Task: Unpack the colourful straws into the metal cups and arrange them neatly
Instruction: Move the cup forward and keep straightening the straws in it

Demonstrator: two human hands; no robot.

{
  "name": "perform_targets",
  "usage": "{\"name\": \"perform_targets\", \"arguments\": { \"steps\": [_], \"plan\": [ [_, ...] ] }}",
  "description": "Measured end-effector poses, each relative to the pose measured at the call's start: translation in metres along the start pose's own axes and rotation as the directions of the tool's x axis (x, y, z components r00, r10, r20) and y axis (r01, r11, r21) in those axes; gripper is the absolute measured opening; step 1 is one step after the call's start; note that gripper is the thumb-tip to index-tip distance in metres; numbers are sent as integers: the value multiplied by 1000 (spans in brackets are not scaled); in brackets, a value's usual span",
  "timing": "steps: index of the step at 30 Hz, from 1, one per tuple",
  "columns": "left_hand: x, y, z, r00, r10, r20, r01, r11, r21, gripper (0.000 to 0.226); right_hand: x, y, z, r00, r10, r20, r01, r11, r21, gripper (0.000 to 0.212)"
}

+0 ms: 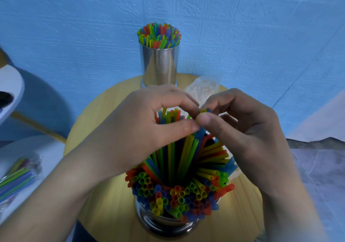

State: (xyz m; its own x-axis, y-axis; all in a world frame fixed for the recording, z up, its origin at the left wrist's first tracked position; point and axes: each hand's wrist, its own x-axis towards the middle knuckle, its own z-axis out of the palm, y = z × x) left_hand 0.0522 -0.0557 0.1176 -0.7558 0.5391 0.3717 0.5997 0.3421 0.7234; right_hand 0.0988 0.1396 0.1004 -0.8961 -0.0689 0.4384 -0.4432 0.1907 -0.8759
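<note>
My left hand (149,122) is curled round a bunch of straws (186,148) standing in the near cup (164,221). My right hand (242,126) pinches a few tips between thumb and forefinger. The rest fan over the rim. Far cup (159,64) is full, upright on the bench (104,111). Clear wrapper (203,87) lies behind my hands.

Light soft, even, moderately bright; overall bluish cast. Bright vertical glare streak on the far metal cup (159,64). Broad soft shadow on the wall (242,27) at left. Wide-angle bowing of wall seams toward the edges. Straws (177,195) at centre fairly sharp; bagged straws (16,172) at left and lower corners smeared.
</note>
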Motion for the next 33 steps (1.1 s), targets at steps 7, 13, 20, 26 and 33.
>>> {"name": "perform_targets", "arguments": {
  "steps": [7,13,20,26,33],
  "plan": [
    [6,0,-14,947,-47,-317,-86,916,-392,9,-5,8,-7,996,85,12,-83,993,-85,11],
    [9,-4,-26,794,-278,-541,-152,771,-619,7,-5,8,-7,997,72,-7,-73,995,-73,29],
    [1,-4,-12,834,-416,-362,25,685,-729,5,-3,-1,-5,985,-62,-162,89,982,165,15],
    [-7,-20,-12,914,-355,-194,197,810,-552,12,-2,-2,-10,937,-68,-344,155,960,232,14],
    [-11,-13,-13,969,-231,-85,211,957,-197,13,-4,0,-9,990,-50,-134,19,974,-225,21]
  ]
}}
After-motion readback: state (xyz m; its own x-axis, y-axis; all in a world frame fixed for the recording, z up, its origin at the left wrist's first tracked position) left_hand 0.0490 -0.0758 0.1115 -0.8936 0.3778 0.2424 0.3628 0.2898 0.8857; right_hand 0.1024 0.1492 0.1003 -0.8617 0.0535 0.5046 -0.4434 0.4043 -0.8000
